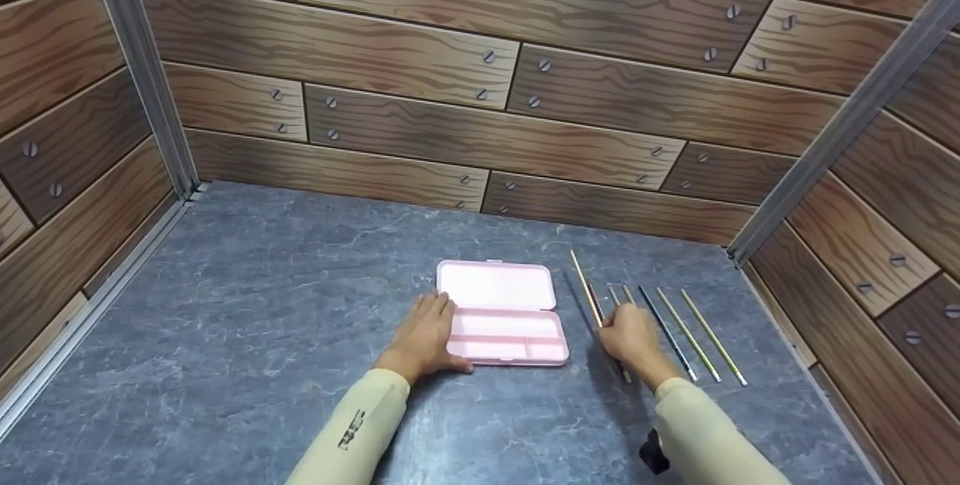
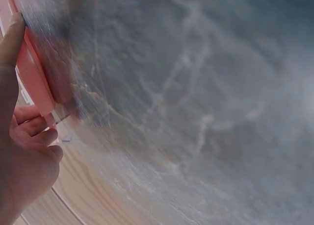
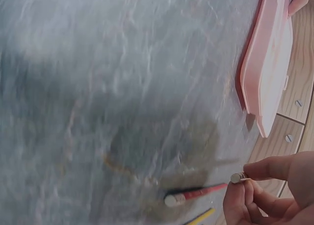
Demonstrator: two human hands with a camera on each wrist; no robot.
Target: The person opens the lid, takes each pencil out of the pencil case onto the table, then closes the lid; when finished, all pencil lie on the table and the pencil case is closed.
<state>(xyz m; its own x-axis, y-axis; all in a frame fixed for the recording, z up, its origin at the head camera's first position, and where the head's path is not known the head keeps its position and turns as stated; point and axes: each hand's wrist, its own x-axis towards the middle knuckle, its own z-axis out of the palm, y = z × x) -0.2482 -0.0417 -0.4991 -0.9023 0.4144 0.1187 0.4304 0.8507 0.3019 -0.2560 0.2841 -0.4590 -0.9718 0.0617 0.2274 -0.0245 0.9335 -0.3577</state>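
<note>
A pink pencil case (image 1: pixel 502 322) lies with its lid folded back on the grey marbled table, its compartments bare. My left hand (image 1: pixel 424 335) grips its left end, thumb along the front edge and fingers at the far side; the left wrist view shows the thumb and curled fingers (image 2: pixel 37 124) around the case. To the right of the case, my right hand (image 1: pixel 630 331) pinches a pencil (image 1: pixel 586 286) between thumb and fingertips, its eraser end (image 3: pixel 237 178) towards the right wrist camera. Below that hand lies a red pencil (image 3: pixel 196 192), partly hidden by it.
Right of my right hand, a blue pencil (image 1: pixel 667 333) and two yellow-green pencils (image 1: pixel 688 334) lie side by side. More pencil ends show just beyond the hand. Wood-patterned walls (image 1: pixel 405 140) enclose the table at the back and both sides.
</note>
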